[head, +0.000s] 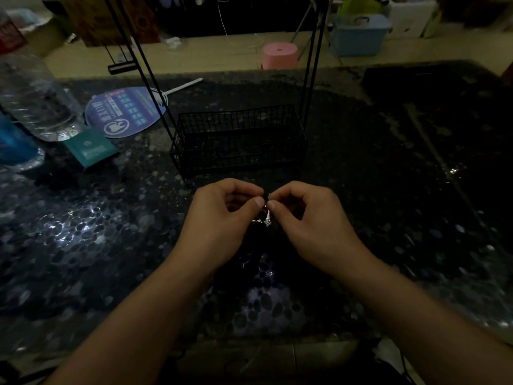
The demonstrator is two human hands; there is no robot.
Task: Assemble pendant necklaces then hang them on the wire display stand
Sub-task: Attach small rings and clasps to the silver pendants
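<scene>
Nearest you, both forearms come in from the bottom edge over the dark speckled bench [83,245], meeting at centre.

Your left hand [222,218] and right hand [311,218] sit knuckle to knuckle, fingers curled. Thumb and forefinger tips of each hand are pinched together at the same spot, nearly touching each other. Left fingers [259,202] and right fingers [271,204] clamp on a small dark piece between them; too dim to tell exactly what part it is.

Pendant [263,219] hangs just below that pinch point, silvery and glinting, between the two thumbs, apart from the bench surface as far as you can judge. Any cord or chain is not readable in this light.

Just beyond your hands: black wire basket [238,143] standing on the bench, the base of the wire display stand [313,73], whose thin black uprights rise out of the top of the frame. Nothing legible hanging on it.

Left of the basket: teal packet [91,148] flat on the bench, round printed hand fan [126,112] behind it, clear plastic bottle [36,98] beside that, blue item [14,143] at the left edge.

Far side, off the bench: pink stool [280,55] on the floor, blue plastic bin [359,34] to its right.
</scene>
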